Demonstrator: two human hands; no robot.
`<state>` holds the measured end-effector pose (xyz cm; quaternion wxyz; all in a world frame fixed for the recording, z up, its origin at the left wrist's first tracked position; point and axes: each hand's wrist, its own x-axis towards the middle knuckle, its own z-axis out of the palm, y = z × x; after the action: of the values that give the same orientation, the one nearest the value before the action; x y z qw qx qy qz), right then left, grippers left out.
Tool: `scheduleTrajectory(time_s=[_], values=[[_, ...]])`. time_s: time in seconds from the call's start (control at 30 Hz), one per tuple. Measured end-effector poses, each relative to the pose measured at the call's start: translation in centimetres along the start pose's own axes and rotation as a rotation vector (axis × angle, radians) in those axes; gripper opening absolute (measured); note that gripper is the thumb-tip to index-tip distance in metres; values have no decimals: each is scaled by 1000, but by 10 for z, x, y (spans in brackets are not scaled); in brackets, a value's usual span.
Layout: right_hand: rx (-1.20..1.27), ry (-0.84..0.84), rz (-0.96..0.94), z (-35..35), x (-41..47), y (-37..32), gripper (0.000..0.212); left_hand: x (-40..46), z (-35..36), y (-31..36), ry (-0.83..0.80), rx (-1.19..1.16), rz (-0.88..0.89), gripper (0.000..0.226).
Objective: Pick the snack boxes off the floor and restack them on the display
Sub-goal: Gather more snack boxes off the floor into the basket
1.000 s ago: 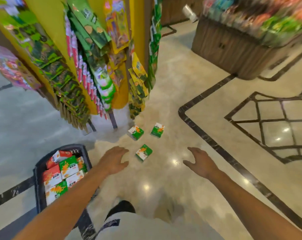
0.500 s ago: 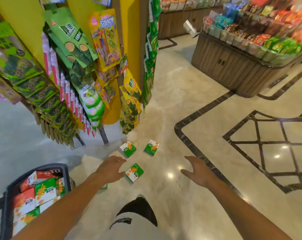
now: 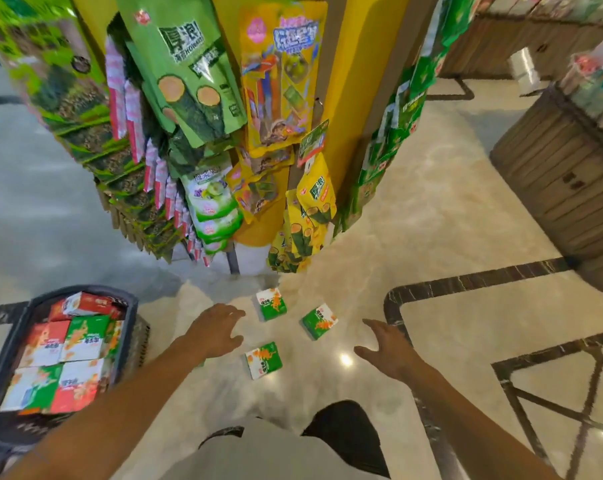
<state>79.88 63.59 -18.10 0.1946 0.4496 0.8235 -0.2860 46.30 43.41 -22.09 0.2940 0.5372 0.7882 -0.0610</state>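
At the bottom of the view a dark shoe (image 3: pixel 345 434) stands on the glossy marble floor (image 3: pixel 431 237). Both bare forearms reach forward over it. The left hand (image 3: pixel 217 332) hovers with fingers loosely spread and holds nothing; the right hand (image 3: pixel 388 351) is likewise empty, its fingers apart and relaxed. Between the hands lies the nearest green snack box (image 3: pixel 263 360), flat on the floor just beside the left hand. Two more lie a little farther on: the middle green box (image 3: pixel 320 322) and the far green box (image 3: pixel 271 304), near each other but apart. To the left sits a dark basket (image 3: pixel 130 327) filled with red and green boxes (image 3: pixel 64 358). Beyond stands a yellow display column (image 3: pixel 345 81) hung with snack packets (image 3: pixel 189 81), and at far right a wooden counter (image 3: pixel 552 174).
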Motion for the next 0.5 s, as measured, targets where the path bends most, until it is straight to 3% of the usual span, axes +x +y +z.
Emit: scheduleTrajectory(time_s=[0.2,0.5], values=[[-192,-191,-206,-47,116,27,80,17,14,26,56,-171,-278,69],[-415,-383,-408,-93,233,69,79,28,53,125,66,-550,-702,69]])
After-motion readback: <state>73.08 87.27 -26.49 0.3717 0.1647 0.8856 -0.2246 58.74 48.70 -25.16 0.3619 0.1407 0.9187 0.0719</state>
